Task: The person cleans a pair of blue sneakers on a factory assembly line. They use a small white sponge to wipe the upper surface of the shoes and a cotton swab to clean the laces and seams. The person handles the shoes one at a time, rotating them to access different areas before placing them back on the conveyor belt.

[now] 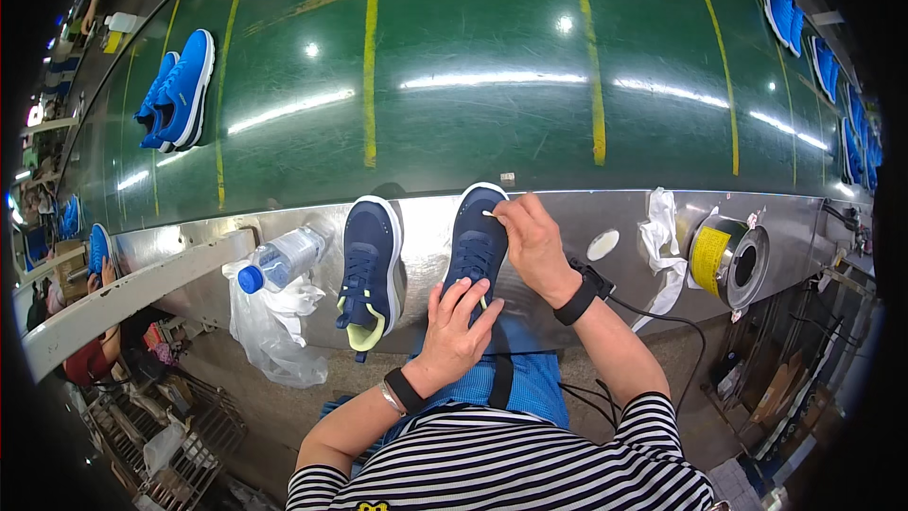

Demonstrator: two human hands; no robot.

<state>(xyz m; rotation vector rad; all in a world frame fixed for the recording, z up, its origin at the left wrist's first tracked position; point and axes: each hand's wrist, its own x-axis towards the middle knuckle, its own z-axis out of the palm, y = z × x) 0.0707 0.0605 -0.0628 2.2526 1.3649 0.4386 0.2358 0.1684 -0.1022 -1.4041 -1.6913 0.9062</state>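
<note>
A navy sneaker (470, 244) with a white sole lies in front of me on the metal ledge, toe pointing away. Its heel end is gripped by my left hand (454, 336), the fingers bent over the collar and partly hiding it. At the toe, my right hand (532, 238) pinches a small white-tipped stick, seemingly a cotton swab (488, 214), its tip at the upper. To the left sits the matching navy sneaker (364, 260), with a pale green lining and nothing touching it.
Beyond the metal ledge (605, 213) runs a green conveyor belt (482, 123) with yellow lines, carrying several blue shoes (184, 85). Left of the sneakers are a blue-capped bottle (288, 260) and a plastic bag (274, 331). White cloth (662, 246) and a metal can (724, 260) stand to the right.
</note>
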